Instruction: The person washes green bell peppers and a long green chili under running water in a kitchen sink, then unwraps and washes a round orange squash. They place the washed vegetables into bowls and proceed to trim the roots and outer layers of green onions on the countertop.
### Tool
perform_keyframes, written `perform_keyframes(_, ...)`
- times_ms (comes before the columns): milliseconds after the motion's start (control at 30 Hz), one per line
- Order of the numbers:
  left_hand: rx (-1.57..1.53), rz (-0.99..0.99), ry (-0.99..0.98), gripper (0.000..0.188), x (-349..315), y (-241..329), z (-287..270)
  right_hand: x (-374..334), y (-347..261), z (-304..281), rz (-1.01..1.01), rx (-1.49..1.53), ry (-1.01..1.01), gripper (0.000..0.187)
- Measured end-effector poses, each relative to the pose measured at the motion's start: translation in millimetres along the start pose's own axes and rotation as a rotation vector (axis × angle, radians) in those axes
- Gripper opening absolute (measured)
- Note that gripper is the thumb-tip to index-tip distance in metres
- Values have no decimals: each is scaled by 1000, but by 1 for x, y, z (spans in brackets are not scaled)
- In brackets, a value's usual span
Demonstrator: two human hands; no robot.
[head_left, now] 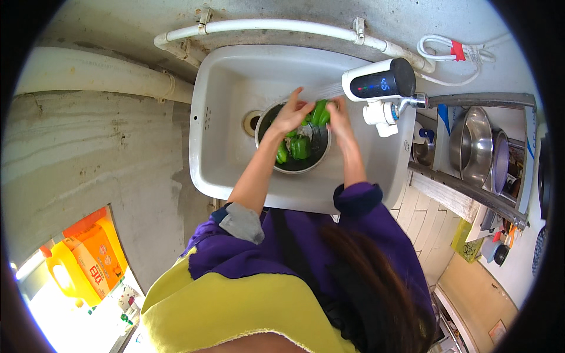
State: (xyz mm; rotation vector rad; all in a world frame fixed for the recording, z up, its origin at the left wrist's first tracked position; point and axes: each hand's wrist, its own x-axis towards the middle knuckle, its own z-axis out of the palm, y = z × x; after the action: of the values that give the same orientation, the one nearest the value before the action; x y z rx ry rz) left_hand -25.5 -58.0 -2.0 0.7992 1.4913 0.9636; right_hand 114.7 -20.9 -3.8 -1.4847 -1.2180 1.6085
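Observation:
A green bell pepper (319,113) is held up over a round basin by my right hand (340,122), whose fingers curl round its right side. Close to the pepper's left side is my left hand (288,117), fingers apart; whether its fingertips touch the pepper is hard to tell. In the dark-lined basin (294,171) below, several more green peppers (300,147) lie in what looks like water. Water sprays from the white faucet (381,82) toward the held pepper.
The basin stands in a large white sink (235,176), next to its drain (252,122). White pipes (282,25) run along the wall behind. At the right, a rack holds steel bowls (474,144). Orange and yellow containers (88,259) stand at the lower left.

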Motion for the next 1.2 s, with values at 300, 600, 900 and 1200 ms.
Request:
perform_keyframes(300,-35,223,118,47,25,25,45,25,-26,31,-58,437,189,32)
perform_keyframes(600,22,118,271,37,39,34,38,12,-31,46,-431,37,313,38)
perform_keyframes(900,94,136,-34,50,7,30,35,38,-11,12,340,313,-61,33)
perform_keyframes(1200,-19,84,339,37,42,26,49,10,-2,31,244,388,-28,42)
